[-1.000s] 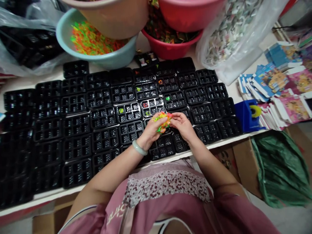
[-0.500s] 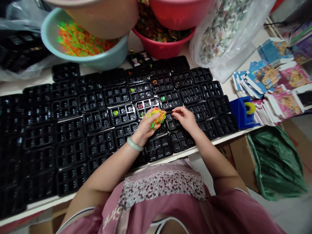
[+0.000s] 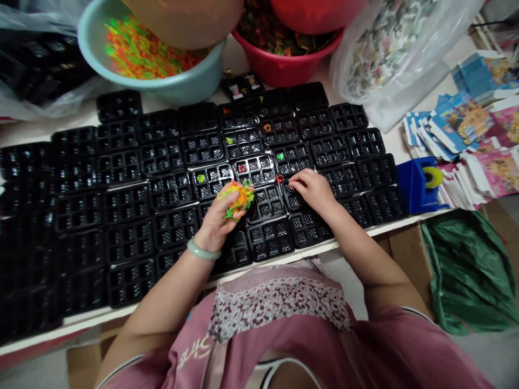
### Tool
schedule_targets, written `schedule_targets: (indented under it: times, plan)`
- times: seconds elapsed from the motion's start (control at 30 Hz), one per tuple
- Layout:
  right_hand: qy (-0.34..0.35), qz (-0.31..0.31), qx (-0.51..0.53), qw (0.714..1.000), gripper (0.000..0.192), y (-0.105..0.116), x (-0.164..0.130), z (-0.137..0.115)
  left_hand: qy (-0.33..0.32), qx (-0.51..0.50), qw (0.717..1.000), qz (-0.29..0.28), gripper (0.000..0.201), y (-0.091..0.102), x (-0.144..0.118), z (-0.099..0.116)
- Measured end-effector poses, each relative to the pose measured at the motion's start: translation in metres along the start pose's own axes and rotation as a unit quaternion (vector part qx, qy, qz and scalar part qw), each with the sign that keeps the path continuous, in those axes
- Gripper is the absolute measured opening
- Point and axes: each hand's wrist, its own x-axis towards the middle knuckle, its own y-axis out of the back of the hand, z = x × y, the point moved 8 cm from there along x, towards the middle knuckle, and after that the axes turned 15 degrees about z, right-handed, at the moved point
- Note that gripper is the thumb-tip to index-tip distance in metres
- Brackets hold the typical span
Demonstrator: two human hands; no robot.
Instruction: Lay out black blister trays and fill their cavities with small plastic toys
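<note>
My left hand is closed around a bunch of small neon plastic pieces in orange, yellow and green, above the black compartment trays. Just left of my right fingertips, a red ring-like piece shows at a tray's upper left corner; whether it touches them I cannot tell. My right hand is pinched over that tray, and anything between its fingertips is too small to make out. Single pieces lie in several other trays, among them a green piece and a yellow-green piece.
Behind the trays stand a light blue basin of neon pieces and a red basin of dark packets. A clear bag of small packets, folded cards and a blue tape dispenser occupy the right side.
My left hand has moved left with its bunch, uncovering more of the tray beneath. The red piece now shows apart from or at the edge of my right fingertips. The view has shifted slightly.
</note>
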Motion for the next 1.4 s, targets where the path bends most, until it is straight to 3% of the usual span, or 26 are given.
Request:
schedule_targets:
  times: [0.2,0.37,0.57,0.83,1.0,1.07,1.13,1.23,1.3,1.4]
  plan:
    - [0.05,-0.05,-0.072,0.995,0.013,-0.008,-0.003,-0.005,-0.001,-0.016,1.0,0.004,0.046,0.011,-0.002,0.001]
    - [0.072,-0.032,-0.103,0.992,0.016,-0.011,-0.006,0.0,-0.001,-0.024,1.0,-0.004,0.043,0.014,0.0,-0.001]
    - [0.09,-0.019,-0.134,0.987,0.015,-0.02,0.01,-0.006,-0.001,-0.025,1.0,-0.005,0.045,0.013,0.001,-0.001]
    - [0.055,-0.029,-0.152,0.986,0.011,-0.038,0.028,-0.005,-0.013,-0.021,1.0,0.011,0.044,0.023,-0.002,0.005]
    - [-0.004,-0.026,-0.044,0.999,0.01,-0.019,0.025,0.0,-0.018,-0.017,0.999,0.044,0.047,0.036,-0.003,0.009]
    - [-0.006,-0.068,-0.003,0.998,0.007,-0.009,0.014,-0.003,-0.018,-0.013,0.999,0.045,0.046,0.038,-0.002,0.008]
    - [0.01,-0.152,0.014,0.988,0.007,-0.005,-0.006,-0.008,-0.017,-0.012,0.999,0.04,0.047,0.038,-0.002,0.007]
    - [0.037,-0.263,-0.023,0.964,0.008,-0.003,-0.039,-0.011,-0.017,-0.016,0.999,0.032,0.047,0.034,-0.001,0.006]
    - [0.046,-0.287,-0.069,0.954,0.008,-0.002,-0.051,-0.012,-0.019,-0.019,0.999,0.027,0.046,0.032,-0.001,0.005]
    - [0.066,-0.269,-0.069,0.958,0.009,-0.007,-0.045,-0.025,-0.024,-0.024,0.999,0.03,0.043,0.032,-0.001,0.006]
